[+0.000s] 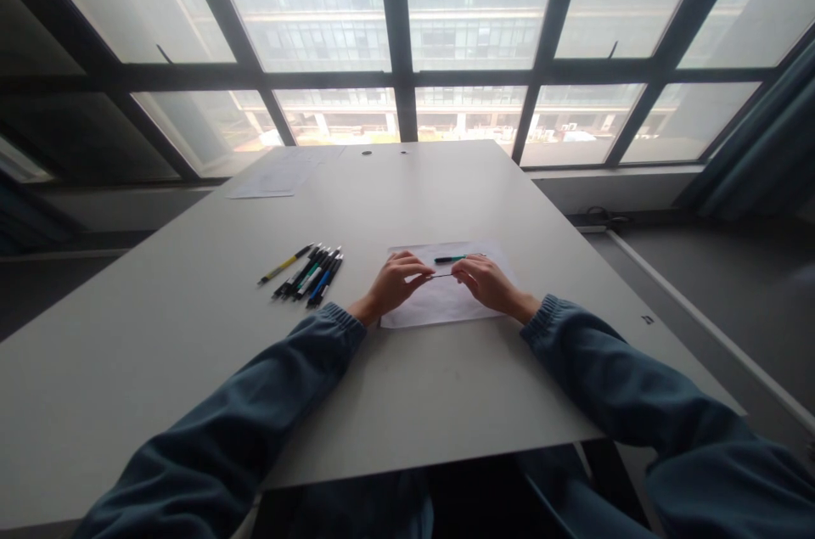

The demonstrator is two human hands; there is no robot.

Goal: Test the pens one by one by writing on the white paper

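My left hand [400,277] and my right hand [485,279] are above a white sheet of paper [439,308], fingertips turned toward each other. Between them runs a thin dark rod [441,275], which looks like a pen refill. Each hand pinches one end, and the fingers hide those ends. Just beyond the rod, a black and green pen [449,259] lies on the paper, its right part close to my right fingers. Left of my left hand, several pens [308,274] with black, green and blue parts lie in a bunch on the table.
A yellow and black pen [284,264] lies at the left of the bunch. More paper [273,176] is at the far left of the white table [191,335]. A small dark mark or object [647,319] is near the right edge. Windows stand beyond the far end.
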